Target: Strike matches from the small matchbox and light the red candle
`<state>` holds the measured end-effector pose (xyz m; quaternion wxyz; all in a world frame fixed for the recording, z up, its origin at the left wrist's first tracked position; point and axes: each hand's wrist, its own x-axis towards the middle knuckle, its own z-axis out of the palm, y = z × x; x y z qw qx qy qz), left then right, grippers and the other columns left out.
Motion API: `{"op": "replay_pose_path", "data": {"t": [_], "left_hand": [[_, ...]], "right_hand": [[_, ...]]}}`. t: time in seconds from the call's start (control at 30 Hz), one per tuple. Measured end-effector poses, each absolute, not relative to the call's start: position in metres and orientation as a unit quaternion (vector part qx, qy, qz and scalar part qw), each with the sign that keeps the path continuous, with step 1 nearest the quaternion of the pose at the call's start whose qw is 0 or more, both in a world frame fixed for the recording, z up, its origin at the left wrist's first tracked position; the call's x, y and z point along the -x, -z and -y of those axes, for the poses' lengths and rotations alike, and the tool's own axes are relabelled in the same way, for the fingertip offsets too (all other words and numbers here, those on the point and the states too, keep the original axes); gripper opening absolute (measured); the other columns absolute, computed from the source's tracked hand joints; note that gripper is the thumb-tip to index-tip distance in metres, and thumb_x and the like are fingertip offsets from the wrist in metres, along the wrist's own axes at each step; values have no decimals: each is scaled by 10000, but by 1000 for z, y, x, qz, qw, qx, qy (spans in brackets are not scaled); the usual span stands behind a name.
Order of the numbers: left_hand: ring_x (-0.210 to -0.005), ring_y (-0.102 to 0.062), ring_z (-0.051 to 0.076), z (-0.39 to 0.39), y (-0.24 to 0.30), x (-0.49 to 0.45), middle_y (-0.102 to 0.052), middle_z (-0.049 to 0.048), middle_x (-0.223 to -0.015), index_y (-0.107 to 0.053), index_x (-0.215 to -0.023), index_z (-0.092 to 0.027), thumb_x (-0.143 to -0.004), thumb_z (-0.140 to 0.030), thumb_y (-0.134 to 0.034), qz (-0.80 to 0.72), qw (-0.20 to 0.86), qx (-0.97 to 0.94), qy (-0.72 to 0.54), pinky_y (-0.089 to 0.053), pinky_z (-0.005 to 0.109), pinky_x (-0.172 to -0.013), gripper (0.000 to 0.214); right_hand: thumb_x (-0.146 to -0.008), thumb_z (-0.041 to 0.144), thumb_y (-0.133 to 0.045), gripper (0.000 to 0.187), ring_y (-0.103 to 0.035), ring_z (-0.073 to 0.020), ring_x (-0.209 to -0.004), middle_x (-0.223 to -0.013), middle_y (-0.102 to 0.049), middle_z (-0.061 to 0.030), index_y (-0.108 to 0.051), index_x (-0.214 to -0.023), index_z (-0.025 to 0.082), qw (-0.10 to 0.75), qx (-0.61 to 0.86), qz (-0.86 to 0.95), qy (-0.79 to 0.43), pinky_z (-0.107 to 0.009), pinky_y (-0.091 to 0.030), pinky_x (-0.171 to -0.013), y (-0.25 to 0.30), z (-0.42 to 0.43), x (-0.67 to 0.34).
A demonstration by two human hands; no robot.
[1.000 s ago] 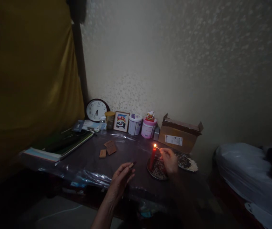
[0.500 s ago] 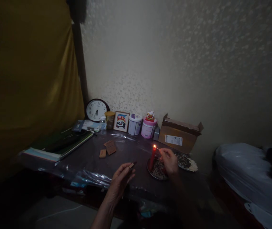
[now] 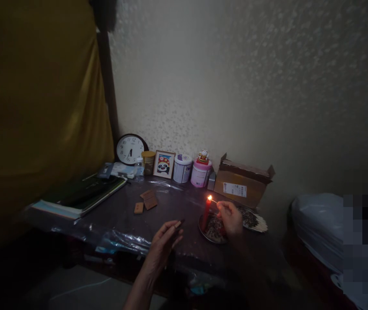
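Note:
My right hand (image 3: 230, 218) is closed in a pinch on a thin matchstick (image 3: 214, 201), its tip in the flame at the top of a red candle (image 3: 206, 215). The candle stands upright at the left side of a round metal dish (image 3: 210, 240) that holds dark and pale bits. My left hand (image 3: 164, 240) is closed around a small matchbox (image 3: 179, 224), mostly hidden by the fingers, to the left of the dish. Behind my right hand lies a second dish with dark bits and several pale matchsticks (image 3: 261, 224).
Small brown boxes (image 3: 149, 199) lie mid-table. Along the wall stand a clock (image 3: 131, 149), a framed panda picture (image 3: 164, 164), two canisters (image 3: 183, 168) and a cardboard box (image 3: 243, 181). A green book (image 3: 90, 193) lies left; a plastic bag (image 3: 316, 228) is right.
The flame at the candle's top has grown larger and brighter. My right hand has shifted very slightly to the right; my left hand has stayed put.

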<state>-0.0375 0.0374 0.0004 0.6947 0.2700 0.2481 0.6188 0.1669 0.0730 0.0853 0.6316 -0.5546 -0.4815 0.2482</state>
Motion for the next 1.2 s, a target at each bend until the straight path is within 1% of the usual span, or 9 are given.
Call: {"op": "replay_pose_path", "data": {"t": [0.33, 0.5, 0.6, 0.73, 0.87, 1.0, 1.07, 1.13, 1.2], "left_hand": [[-852, -628, 177, -36, 0, 37, -677, 63, -1000, -661, -891, -188, -717, -269, -663, -242, 698, -271, -617, -473, 324, -822, 192], [-850, -629, 177, -36, -1, 39, -667, 86, -1059, -657, -893, -178, -718, -271, -663, -243, 698, -273, -615, -475, 326, -818, 199], [-872, -626, 176, -35, -3, 40, -652, 89, -1107, -652, -907, -180, -728, -275, -653, -241, 699, -276, -614, -468, 322, -832, 203], [-877, -627, 173, -35, -6, 43, -654, 87, -1110, -651, -902, -180, -726, -276, -655, -246, 697, -268, -618, -468, 321, -839, 200], [-878, -629, 170, -35, -8, 45, -647, 86, -1130, -652, -903, -179, -719, -276, -661, -249, 693, -268, -621, -472, 320, -843, 208], [-883, -631, 171, -33, -11, 45, -645, 85, -1138, -652, -892, -180, -713, -279, -666, -256, 695, -265, -618, -480, 309, -832, 205], [-878, -635, 176, -32, -11, 45, -651, 85, -1128, -654, -886, -179, -707, -284, -670, -261, 694, -264, -617, -486, 311, -825, 208], [-882, -636, 182, -31, -12, 45, -650, 87, -1131, -656, -887, -178, -698, -290, -676, -264, 689, -269, -619, -488, 315, -825, 220], [-896, -635, 187, -30, -12, 45, -644, 88, -1143, -658, -897, -180, -695, -296, -679, -267, 686, -274, -619, -486, 318, -832, 235]], "right_hand": [[-607, 435, -658, 285, -486, -116, -446, -495, -530, 38, -594, -705, 175, 656, 519, 475, -274, -241, -396, -448, -93, -69, -167], [-724, 446, -579, 226, -384, -68, -416, -655, -548, 30, -555, -720, 221, 679, 406, 484, -373, -215, -346, -399, -106, -53, -173], [-733, 448, -581, 234, -321, -64, -366, -521, -475, 54, -555, -666, 226, 629, 411, 526, -399, -199, -275, -348, -103, -42, -176], [-665, 383, -681, 192, -426, -93, -400, -452, -477, 41, -590, -633, 217, 571, 494, 557, -344, -205, -338, -381, -98, -30, -184], [-772, 521, -479, 343, -344, -100, -322, -368, -387, 63, -503, -578, 239, 556, 509, 562, -342, -233, -340, -359, -104, -18, -199], [-690, 421, -613, 206, -440, -112, -403, -438, -501, 39, -586, -638, 224, 525, 554, 595, -251, -227, -362, -416, -106, -6, -204], [-704, 416, -602, 205, -465, -118, -432, -455, -527, 34, -602, -671, 214, 525, 570, 589, -229, -228, -373, -448, -104, -1, -205], [-735, 448, -562, 260, -457, -114, -426, -439, -510, 37, -575, -642, 205, 536, 561, 580, -247, -227, -365, -449, -102, 2, -208], [-725, 489, -561, 320, -427, -106, -400, -417, -467, 43, -527, -576, 207, 554, 519, 572, -312, -228, -346, -426, -103, 5, -213]]}}
